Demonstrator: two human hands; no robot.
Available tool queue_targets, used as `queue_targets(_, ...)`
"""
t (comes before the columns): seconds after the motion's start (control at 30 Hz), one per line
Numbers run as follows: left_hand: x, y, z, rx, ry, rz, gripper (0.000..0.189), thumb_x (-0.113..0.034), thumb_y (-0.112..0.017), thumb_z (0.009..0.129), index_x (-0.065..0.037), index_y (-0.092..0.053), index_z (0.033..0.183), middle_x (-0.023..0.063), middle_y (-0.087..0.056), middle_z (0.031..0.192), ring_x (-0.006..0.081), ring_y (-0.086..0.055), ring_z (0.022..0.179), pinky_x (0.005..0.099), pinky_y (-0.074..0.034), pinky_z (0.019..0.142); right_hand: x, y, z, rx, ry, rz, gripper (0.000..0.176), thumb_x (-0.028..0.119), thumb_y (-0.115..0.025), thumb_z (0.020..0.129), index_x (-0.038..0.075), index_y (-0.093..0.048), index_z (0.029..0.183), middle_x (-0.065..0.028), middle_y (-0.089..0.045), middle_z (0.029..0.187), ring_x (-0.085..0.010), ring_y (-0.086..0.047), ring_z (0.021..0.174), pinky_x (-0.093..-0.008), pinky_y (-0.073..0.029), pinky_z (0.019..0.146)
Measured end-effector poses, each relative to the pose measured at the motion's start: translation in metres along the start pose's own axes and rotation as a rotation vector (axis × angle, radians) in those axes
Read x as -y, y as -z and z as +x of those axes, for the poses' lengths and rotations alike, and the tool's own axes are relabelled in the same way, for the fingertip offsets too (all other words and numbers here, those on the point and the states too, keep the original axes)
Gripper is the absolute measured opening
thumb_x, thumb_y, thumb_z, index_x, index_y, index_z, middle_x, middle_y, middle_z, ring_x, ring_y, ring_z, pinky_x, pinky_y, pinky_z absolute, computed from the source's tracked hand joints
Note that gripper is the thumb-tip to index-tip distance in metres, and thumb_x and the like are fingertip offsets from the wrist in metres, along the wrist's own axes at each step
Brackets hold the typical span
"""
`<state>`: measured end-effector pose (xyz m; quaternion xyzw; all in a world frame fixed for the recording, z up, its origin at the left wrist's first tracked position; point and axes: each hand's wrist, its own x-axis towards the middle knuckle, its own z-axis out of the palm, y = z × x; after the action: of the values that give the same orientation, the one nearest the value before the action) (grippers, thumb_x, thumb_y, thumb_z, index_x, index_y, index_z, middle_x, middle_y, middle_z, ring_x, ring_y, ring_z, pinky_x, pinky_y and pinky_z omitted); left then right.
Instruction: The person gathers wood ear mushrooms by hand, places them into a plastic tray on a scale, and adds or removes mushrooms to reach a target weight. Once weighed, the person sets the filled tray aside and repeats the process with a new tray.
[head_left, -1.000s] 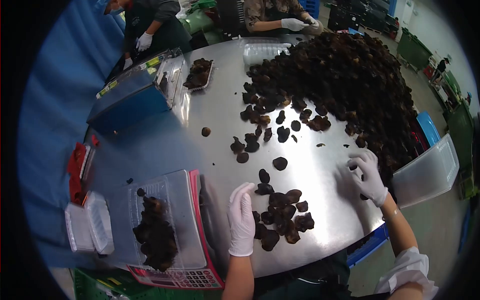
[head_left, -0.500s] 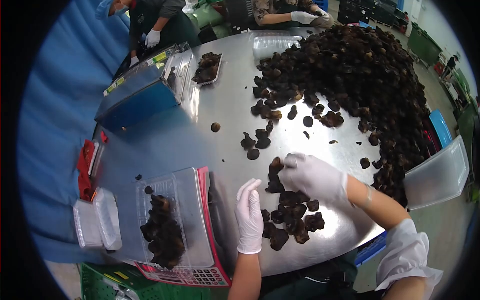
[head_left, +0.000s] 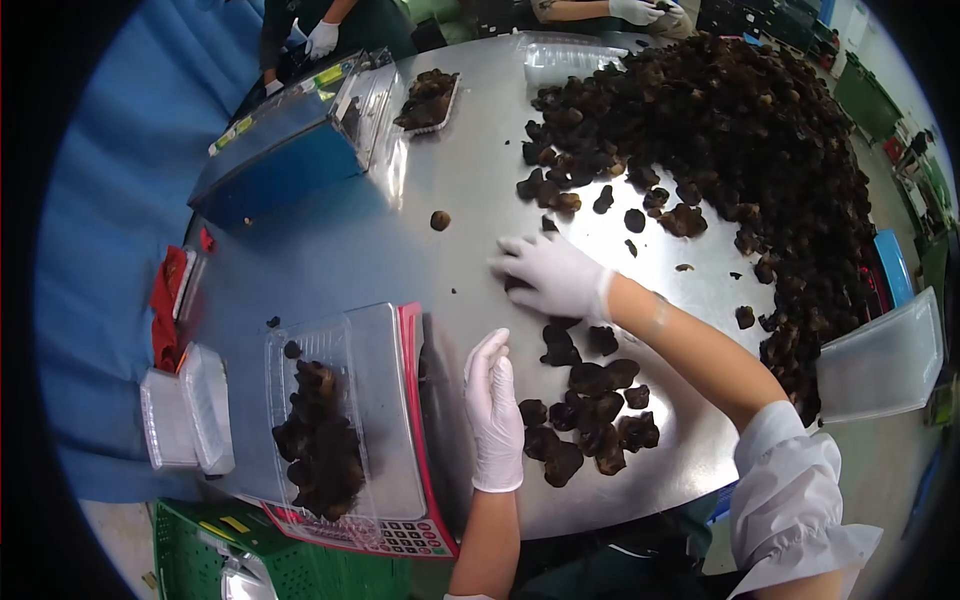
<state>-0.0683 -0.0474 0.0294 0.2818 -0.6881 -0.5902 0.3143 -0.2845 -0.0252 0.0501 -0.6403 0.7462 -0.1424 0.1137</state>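
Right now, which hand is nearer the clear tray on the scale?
Left. The left hand lies flat just right of the scale holding the clear tray; the right hand is farther up the table.

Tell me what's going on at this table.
A person in white gloves works at a steel table heaped with dark mushrooms. The right hand reaches out, fingers spread on the table, beyond a small pile. The left hand rests beside that pile. A clear tray on the scale is partly filled.
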Motion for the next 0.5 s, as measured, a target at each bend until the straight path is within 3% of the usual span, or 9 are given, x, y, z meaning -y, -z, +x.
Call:
queue_targets(0.1, -0.011, 0.0, 0.001, -0.046, 0.01, -0.038, 0.042, -0.031, -0.043, 0.109, -0.001, -0.06, 0.131, 0.0108, -0.059, 0.134, 0.0214, -0.057, 0.118, 0.0358, -0.043, 0.104, 0.033, 0.023, -0.072, -0.12, 0.159, 0.015, 0.043, 0.019, -0.066, 0.088, 0.016, -0.065, 0.131, -0.0185, -0.051, 0.146, -0.0385, -0.056, 0.122, -0.0474, -0.045, 0.103)
queue_targets(0.17, -0.014, 0.001, -0.001, -0.057, 0.022, -0.045, 0.042, -0.032, -0.043, 0.109, -0.001, -0.06, 0.132, 0.0105, -0.059, 0.135, 0.0214, -0.056, 0.119, 0.0363, -0.043, 0.104, 0.045, 0.052, -0.113, 0.105, 0.105, 0.265, 0.04, 0.019, -0.066, 0.09, 0.011, -0.066, 0.128, -0.0183, -0.051, 0.147, -0.0365, -0.056, 0.124, -0.0442, -0.043, 0.106)
queue_targets(0.2, -0.014, 0.001, -0.001, -0.062, -0.003, -0.04, 0.043, -0.033, -0.042, 0.109, -0.002, -0.06, 0.132, 0.0104, -0.058, 0.136, 0.0217, -0.056, 0.12, 0.0368, -0.043, 0.105, 0.041, 0.057, -0.126, 0.092, 0.106, 0.387, 0.034, 0.018, -0.066, 0.091, 0.01, -0.069, 0.124, -0.0174, -0.06, 0.139, -0.0323, -0.06, 0.122, -0.0422, -0.046, 0.106)
queue_targets(0.27, -0.013, 0.001, 0.0, -0.058, -0.023, -0.038, 0.043, -0.033, -0.042, 0.109, -0.002, -0.06, 0.132, 0.0102, -0.058, 0.136, 0.0219, -0.055, 0.121, 0.0373, -0.042, 0.105, 0.023, 0.063, -0.134, 0.059, 0.021, 0.627, 0.03, 0.02, -0.061, 0.096, 0.007, -0.07, 0.122, -0.0163, -0.067, 0.129, -0.0277, -0.063, 0.119, -0.0383, -0.048, 0.104)
queue_targets(0.33, -0.008, 0.002, 0.001, -0.069, -0.061, -0.004, 0.043, -0.033, -0.042, 0.109, -0.003, -0.06, 0.133, 0.0101, -0.058, 0.138, 0.0225, -0.054, 0.124, 0.0379, -0.041, 0.107, 0.015, 0.069, -0.125, -0.046, -0.302, 0.726, 0.031, 0.023, -0.054, 0.102, 0.005, -0.069, 0.121, -0.0145, -0.069, 0.123, -0.0245, -0.064, 0.117, -0.0359, -0.048, 0.103)
queue_targets(0.37, -0.005, 0.004, 0.002, -0.059, -0.061, 0.021, 0.044, -0.034, -0.04, 0.109, -0.003, -0.06, 0.134, 0.0102, -0.057, 0.138, 0.0237, -0.052, 0.128, 0.0387, -0.039, 0.109, 0.003, 0.054, -0.112, -0.241, -0.229, 0.641, 0.035, 0.027, -0.05, 0.104, 0.002, -0.069, 0.119, -0.0136, -0.07, 0.118, -0.0235, -0.064, 0.112, -0.035, -0.048, 0.101)
queue_targets(0.43, 0.002, 0.004, 0.004, -0.056, -0.065, 0.035, 0.046, -0.036, -0.038, 0.11, -0.003, -0.059, 0.134, 0.0102, -0.057, 0.139, 0.0243, -0.051, 0.129, 0.0395, -0.038, 0.11, -0.008, 0.031, -0.081, -0.37, -0.046, 0.561, 0.043, 0.032, -0.053, 0.102, 0.003, -0.06, 0.133, -0.016, -0.063, 0.13, -0.0283, -0.054, 0.124, -0.0425, -0.041, 0.107)
queue_targets(0.47, 0.005, 0.004, 0.005, -0.064, -0.07, 0.044, 0.047, -0.037, -0.036, 0.11, -0.003, -0.058, 0.135, 0.0101, -0.057, 0.139, 0.0248, -0.051, 0.13, 0.0403, -0.037, 0.111, -0.007, 0.018, -0.064, -0.323, -0.079, 0.582, 0.051, 0.037, -0.056, 0.098, 0.007, -0.056, 0.14, -0.0189, -0.054, 0.142, -0.0357, -0.046, 0.133, -0.0458, -0.036, 0.112)
queue_targets(0.5, 0.006, 0.004, 0.006, -0.051, -0.084, 0.063, 0.052, -0.04, -0.033, 0.11, -0.003, -0.055, 0.139, 0.0111, -0.055, 0.141, 0.0257, -0.048, 0.133, 0.042, -0.036, 0.113, -0.015, -0.014, -0.039, -0.429, -0.042, 0.296, 0.054, 0.042, -0.058, 0.096, 0.011, -0.056, 0.141, -0.0219, -0.05, 0.146, -0.0421, -0.044, 0.133, -0.0466, -0.034, 0.114)
